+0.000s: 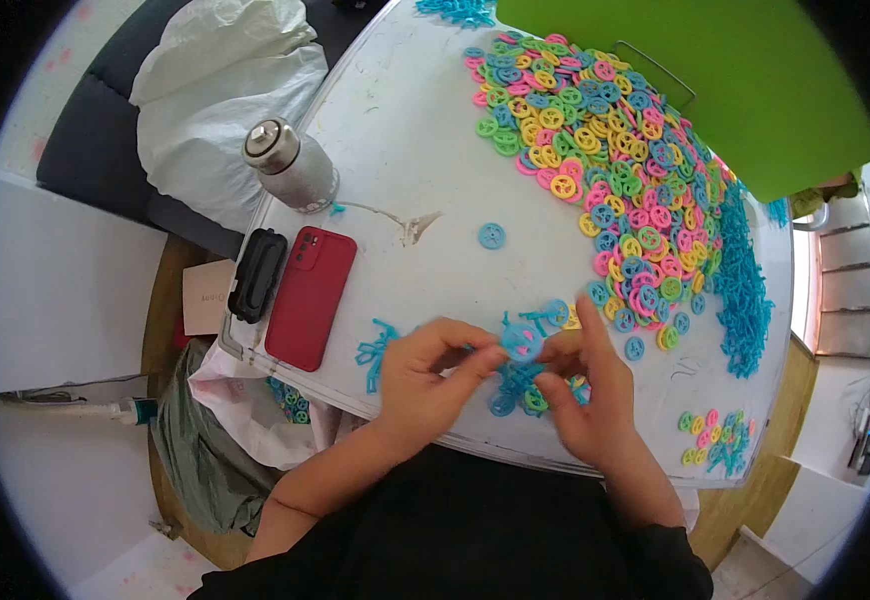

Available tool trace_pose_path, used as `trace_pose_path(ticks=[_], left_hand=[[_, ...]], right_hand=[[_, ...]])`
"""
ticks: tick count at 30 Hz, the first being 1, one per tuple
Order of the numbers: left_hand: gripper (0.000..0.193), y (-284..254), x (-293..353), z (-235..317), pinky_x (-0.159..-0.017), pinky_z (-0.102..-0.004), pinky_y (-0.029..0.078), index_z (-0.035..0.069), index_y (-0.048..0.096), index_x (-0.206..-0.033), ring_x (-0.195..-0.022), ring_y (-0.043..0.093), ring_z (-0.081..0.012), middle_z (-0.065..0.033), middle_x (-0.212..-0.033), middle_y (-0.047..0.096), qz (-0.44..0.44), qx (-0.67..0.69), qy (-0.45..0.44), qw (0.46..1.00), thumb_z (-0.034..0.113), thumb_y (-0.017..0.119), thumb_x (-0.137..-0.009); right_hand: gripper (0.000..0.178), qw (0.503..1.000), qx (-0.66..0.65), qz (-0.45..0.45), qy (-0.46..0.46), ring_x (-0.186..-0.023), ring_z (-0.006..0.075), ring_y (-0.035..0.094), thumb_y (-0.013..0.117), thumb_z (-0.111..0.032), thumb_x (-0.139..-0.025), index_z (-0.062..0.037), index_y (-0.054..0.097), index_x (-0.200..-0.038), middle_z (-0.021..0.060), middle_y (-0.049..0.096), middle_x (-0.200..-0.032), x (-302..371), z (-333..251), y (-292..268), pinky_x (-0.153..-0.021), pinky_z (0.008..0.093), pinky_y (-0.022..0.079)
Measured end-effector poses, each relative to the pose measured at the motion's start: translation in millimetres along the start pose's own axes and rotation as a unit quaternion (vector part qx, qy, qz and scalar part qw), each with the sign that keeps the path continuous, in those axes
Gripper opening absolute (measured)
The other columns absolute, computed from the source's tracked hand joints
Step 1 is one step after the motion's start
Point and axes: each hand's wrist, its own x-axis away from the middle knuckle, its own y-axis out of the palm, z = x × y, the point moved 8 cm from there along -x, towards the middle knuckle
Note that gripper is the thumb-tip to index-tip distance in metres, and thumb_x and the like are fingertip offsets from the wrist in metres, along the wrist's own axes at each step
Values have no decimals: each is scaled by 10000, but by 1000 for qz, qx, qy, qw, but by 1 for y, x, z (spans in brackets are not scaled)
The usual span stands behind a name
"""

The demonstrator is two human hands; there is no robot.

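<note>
My left hand (430,375) pinches a light blue plastic wheel (522,342) between thumb and fingertips, just above the near part of the table; a bit of pink shows at its middle. Right beside it is my right hand (595,400), its index finger raised and its thumb apart from the other fingers. Whether a right fingertip touches the wheel, I cannot tell. Below the hands lie blue branched plastic pieces (520,380) and several small wheels, partly hidden by my fingers. Another blue wheel (492,236) lies alone farther up the white table (405,130).
A big heap of coloured wheels (645,190) covers the far right, with blue branched pieces (745,290) along its edge and a green panel (695,80) behind. A smaller group of wheels (712,430) lies near right. At left stand a metal bottle (295,170) and a red phone (311,298).
</note>
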Motion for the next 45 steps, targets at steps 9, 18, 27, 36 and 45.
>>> trace_pose_path(ticks=[9,18,27,36,45], left_hand=[[125,-6,7,-31,-649,-208,490,46,605,-952,-743,637,-83,-34,-823,676,-4,100,-205,974,103,715,-937],[360,20,0,29,-820,-358,521,32,637,-1116,-989,648,-233,-106,-1048,660,-106,-208,156,960,48,801,-796],[250,-3,-2,-4,-867,-323,523,13,690,-1064,-1004,662,-220,-128,-1093,687,-60,-137,43,988,-26,752,-825],[226,-3,-2,-14,-930,-292,511,-20,672,-1132,-1097,636,-176,-129,-1200,660,-43,-37,-12,998,-72,646,-914],[244,9,-3,-13,-911,-302,531,-5,678,-1137,-1102,648,-189,-132,-1215,667,-54,-38,-4,998,-79,650,-906]], right_hand=[[259,896,200,-54,-393,-659,177,653,745,-38,-716,-67,701,-970,60,652,-799,17,-50,21,-550,295,506],[196,955,-201,-170,134,-606,185,652,697,-6,-870,-20,679,-1065,109,656,-757,10,32,16,-548,263,488],[296,875,461,43,-139,-830,238,639,702,-2,-796,-44,693,-1090,68,637,-893,-36,32,-46,-676,324,521],[215,858,492,18,-147,-880,261,614,714,9,-740,-48,701,-947,79,621,-948,-43,50,-32,-734,356,528],[120,949,-272,-143,70,-1065,156,594,635,-17,-945,-24,570,-1046,104,641,-1134,-19,25,1,-894,310,480]])
